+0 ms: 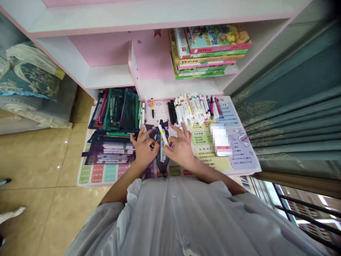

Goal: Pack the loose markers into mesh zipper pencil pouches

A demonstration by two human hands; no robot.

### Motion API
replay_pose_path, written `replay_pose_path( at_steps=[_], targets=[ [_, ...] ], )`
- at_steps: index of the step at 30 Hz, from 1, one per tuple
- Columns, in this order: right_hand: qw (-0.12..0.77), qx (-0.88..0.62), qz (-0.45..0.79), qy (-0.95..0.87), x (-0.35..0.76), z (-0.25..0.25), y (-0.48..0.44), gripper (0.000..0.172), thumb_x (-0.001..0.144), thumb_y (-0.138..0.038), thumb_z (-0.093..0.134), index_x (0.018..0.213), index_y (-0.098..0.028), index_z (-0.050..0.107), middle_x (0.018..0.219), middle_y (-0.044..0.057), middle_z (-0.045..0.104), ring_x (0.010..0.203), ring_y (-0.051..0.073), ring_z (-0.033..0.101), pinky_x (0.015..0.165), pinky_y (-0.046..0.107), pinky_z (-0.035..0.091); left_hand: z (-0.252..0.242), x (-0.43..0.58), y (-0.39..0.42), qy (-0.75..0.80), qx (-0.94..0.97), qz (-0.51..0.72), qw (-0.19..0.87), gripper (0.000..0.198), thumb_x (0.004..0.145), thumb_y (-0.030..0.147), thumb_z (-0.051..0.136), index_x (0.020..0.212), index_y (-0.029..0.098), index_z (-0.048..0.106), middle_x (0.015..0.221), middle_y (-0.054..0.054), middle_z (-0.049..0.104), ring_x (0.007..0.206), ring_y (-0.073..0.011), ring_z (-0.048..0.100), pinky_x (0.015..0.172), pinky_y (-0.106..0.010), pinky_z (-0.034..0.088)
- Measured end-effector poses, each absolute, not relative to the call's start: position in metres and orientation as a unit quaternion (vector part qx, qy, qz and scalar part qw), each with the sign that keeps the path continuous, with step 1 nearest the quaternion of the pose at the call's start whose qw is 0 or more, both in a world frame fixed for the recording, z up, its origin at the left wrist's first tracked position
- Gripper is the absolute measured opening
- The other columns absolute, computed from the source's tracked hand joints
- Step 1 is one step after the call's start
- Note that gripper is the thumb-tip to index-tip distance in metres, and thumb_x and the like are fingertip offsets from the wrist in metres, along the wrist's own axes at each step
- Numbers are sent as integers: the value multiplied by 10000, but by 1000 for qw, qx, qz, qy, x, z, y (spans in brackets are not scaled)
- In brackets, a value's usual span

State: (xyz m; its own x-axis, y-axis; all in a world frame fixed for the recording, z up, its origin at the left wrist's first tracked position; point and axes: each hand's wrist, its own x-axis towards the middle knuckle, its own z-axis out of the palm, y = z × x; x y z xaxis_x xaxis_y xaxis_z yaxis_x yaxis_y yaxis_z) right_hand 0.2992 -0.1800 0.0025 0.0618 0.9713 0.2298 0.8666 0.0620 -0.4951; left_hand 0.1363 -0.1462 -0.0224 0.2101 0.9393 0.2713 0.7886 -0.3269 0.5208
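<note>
Desk (247, 161) under the pink-trimmed shelf (160, 22), and on my feed the R hand (182, 147) pinches a white marker (162, 133) tilted over the dark pouch (162, 168) btwn 'em, L hand (144, 149) gripping the pouch's edge, w/ more markers (193, 108) behind.

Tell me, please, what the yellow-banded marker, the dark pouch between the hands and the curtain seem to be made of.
Marker: probably hard plastic, smooth, given its even white barrel.
Dark pouch: likely flexible fabric or mesh, rather dull, since its sides curve softly; the weave is too small to tell.
Curtain: apparently matt cloth, hanging in soft folds.
</note>
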Motion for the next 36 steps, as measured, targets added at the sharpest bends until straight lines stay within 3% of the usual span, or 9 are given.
replay_pose_path(
  at_steps=[7, 14, 29, 36],
  targets=[
    [220, -680, 74, -696, 293, -6, -193, 87, 695, -265, 637, 666, -205, 693, 1416, 128, 575, 1455, 420, 306, 1105, 662, 273, -26, 137, -146, 560, 767, 288, 125, 204, 798, 251, 609, 598, 209, 608, 1228, -51, 714, 1388, -341, 483, 1168, -676, 124],
    [173, -653, 83, -732, 278, 9, -184, 204, 771, -277, 611, 865, -175, 761, 1440, 171, 561, 1455, 413, 315, 1146, 695, 204, -29, 134, -146, 560, 767, 289, 119, 179, 799, 264, 630, 628, 209, 631, 1234, -55, 709, 1396, -342, 470, 1176, -660, 124],
    [93, -655, 108, -742, 279, 10, -179, 269, 832, -297, 591, 986, -179, 777, 1470, 183, 537, 1469, 426, 302, 1146, 718, 214, -23, 135, -147, 561, 765, 288, 132, 191, 804, 247, 609, 617, 211, 614, 1247, -48, 704, 1399, -339, 469, 1172, -677, 136],
    [106, -654, 95, -743, 284, 8, -177, 261, 837, -341, 634, 998, -179, 761, 1467, 180, 541, 1461, 431, 314, 1128, 730, 227, -23, 135, -147, 562, 766, 284, 131, 189, 802, 248, 609, 617, 210, 614, 1240, -50, 708, 1394, -336, 475, 1171, -676, 136]
  ],
)
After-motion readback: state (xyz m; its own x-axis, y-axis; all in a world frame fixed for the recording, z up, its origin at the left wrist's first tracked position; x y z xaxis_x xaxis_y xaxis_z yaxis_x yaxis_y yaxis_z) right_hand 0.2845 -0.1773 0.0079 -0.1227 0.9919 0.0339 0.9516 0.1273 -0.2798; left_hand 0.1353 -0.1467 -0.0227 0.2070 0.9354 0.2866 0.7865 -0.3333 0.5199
